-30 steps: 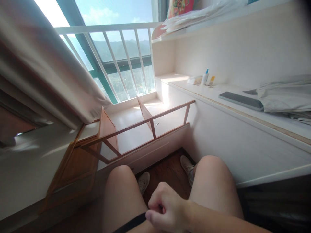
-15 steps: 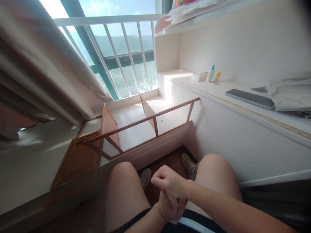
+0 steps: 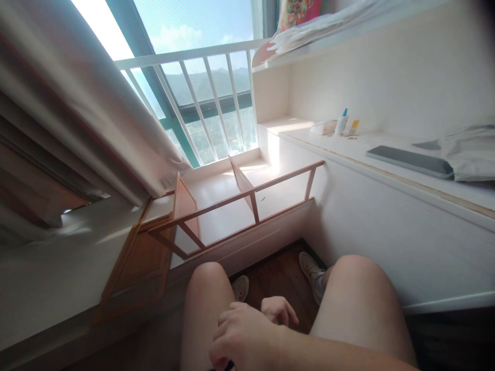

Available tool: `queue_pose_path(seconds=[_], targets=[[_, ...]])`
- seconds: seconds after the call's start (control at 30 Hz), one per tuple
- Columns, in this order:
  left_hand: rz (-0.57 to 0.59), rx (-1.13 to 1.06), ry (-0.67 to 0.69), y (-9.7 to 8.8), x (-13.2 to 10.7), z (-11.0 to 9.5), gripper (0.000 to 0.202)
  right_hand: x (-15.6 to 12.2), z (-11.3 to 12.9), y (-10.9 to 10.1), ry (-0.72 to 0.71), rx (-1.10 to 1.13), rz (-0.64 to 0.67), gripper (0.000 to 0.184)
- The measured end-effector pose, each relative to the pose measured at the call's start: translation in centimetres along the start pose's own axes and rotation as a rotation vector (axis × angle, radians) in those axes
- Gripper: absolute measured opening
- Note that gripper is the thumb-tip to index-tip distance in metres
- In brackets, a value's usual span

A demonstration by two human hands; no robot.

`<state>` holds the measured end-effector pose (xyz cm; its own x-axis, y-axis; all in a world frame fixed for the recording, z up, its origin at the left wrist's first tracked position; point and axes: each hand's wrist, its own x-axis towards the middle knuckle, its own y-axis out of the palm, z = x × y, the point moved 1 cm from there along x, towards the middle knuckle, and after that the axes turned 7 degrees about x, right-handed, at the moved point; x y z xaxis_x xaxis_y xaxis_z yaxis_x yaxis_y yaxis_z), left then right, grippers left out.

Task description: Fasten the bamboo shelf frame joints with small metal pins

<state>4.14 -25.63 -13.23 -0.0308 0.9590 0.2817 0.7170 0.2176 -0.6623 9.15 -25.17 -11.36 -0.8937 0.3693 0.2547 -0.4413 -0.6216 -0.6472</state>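
Observation:
I sit with bare knees apart over a dark wooden floor [image 3: 278, 278]. My right hand [image 3: 242, 337] reaches across my lap from the right, between my thighs. Its fingers are curled, and a dark strip shows under them at the bottom edge. I cannot make out what it grips. Just behind it, my left hand [image 3: 280, 312] shows only in part, fingers loosely bent and apart, with nothing visible in it. A light wooden frame [image 3: 247, 198] with thin rails and upright panels lies on the white window ledge [image 3: 216, 219] ahead of my knees.
A white desk [image 3: 386, 154] runs along the right, bearing a dark flat phone or tablet [image 3: 410, 159], a small glue bottle [image 3: 342, 121] and folded pale cloth [image 3: 472, 154]. A curtain [image 3: 77, 113] hangs at left. White window bars [image 3: 216, 98] stand behind. My shoes [image 3: 311, 270] rest on the floor.
My right hand has dropped from in front of my knees down to my lap and shifted left. The left hand now shows behind it rather than below. The view has shifted slightly.

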Motion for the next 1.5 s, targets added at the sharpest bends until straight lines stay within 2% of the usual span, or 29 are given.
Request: queue_pose_path(seconds=[0.1,0.17,0.23,0.27,0.37,0.47,0.53,0.63,0.73,0.87,0.97,1.07,1.13,1.37,1.5], targets=[[0.093,0.011,0.040,-1.2,0.3,-1.4,0.040,0.2,0.2,0.9,-0.134,0.045,-0.033,0.035],[0.168,0.028,0.075,-1.1,1.0,-2.5,0.035,0.4,0.3,-0.1,-0.131,0.036,-0.096,0.032],[0.181,0.038,0.087,-0.5,1.9,-3.5,0.029,0.5,0.4,-2.5,-0.105,0.049,-0.214,0.026],[0.180,0.041,0.095,-0.2,2.5,-3.7,0.029,0.5,0.3,-4.1,-0.141,0.096,-0.259,0.026],[0.173,0.045,0.158,-0.3,5.0,-4.0,0.032,-0.2,-1.0,-10.0,-0.120,0.307,-0.557,0.031],[0.145,0.044,0.245,-2.6,9.3,-4.2,0.049,-1.5,-4.0,-15.4,-0.058,0.318,-0.858,0.031],[0.100,0.056,0.261,-4.8,13.2,-4.6,0.043,-2.2,-6.2,-17.9,-0.031,0.205,-0.933,0.030],[-0.038,0.099,0.273,-7.4,19.3,-5.4,0.036,-2.4,-9.3,-20.0,0.067,0.065,-0.979,0.032],[-0.091,0.219,0.356,-8.0,23.9,-5.6,0.025,-2.0,-11.6,-20.5,0.172,0.090,-0.995,0.036],[0.064,0.399,0.439,-6.9,26.7,-4.3,0.030,-1.1,-13.6,-19.7,0.262,0.233,-0.893,0.039],[0.200,0.474,0.441,-6.1,27.3,-2.8,0.035,-0.4,-14.5,-19.0,0.286,0.290,-0.827,0.039],[0.261,0.557,0.423,-5.5,27.3,-1.8,0.036,0.3,-14.9,-18.3,0.305,0.322,-0.794,0.040],[0.267,0.604,0.422,-5.1,27.3,-1.4,0.037,0.7,-14.9,-18.0,0.320,0.323,-0.791,0.040],[0.249,0.672,0.387,-4.5,27.1,-0.8,0.047,2.0,-14.3,-17.9,0.339,0.413,-0.904,0.045],[0.242,0.656,0.368,-4.6,27.1,-1.0,0.044,2.4,-14.2,-18.1,0.339,0.306,-0.920,0.039]])
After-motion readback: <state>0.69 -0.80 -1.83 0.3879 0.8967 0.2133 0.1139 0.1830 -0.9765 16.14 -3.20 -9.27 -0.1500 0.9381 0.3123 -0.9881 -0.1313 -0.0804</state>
